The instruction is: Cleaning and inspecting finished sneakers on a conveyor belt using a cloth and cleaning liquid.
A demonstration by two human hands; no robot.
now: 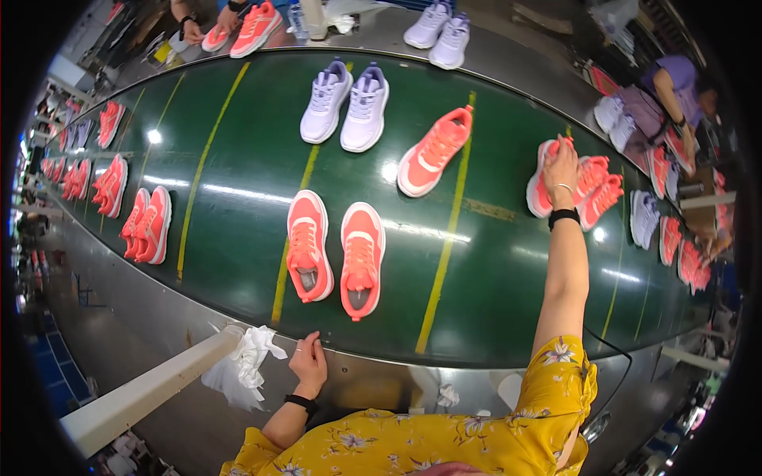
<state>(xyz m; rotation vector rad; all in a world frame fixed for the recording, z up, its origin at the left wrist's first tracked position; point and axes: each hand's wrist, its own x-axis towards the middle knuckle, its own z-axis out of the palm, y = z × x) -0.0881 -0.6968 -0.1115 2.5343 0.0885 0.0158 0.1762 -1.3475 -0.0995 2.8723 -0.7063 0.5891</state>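
My right hand (562, 168) reaches far across the green conveyor belt, its fingers closed over the top of a coral sneaker (538, 189). Close beside it on the right sit two more coral sneakers, one of them a coral shoe (601, 201) angled toward me. Loosely curled at the belt's near edge, my left hand (309, 363) shows nothing in its fingers. Just beyond that hand lie a left coral sneaker (307, 246) and a right coral sneaker (362, 258), toes pointing away. A single coral sneaker (433, 152) rests tilted between these and my right hand.
A lavender sneaker pair (365, 107) stands on the belt's far half. Several coral shoes (151, 226) line the left. A white post (159, 389) with crumpled white paper (252, 353) stands near my left arm. Another person's hands (193, 32) handle shoes across the belt; a purple-clad person (675, 87) works far right.
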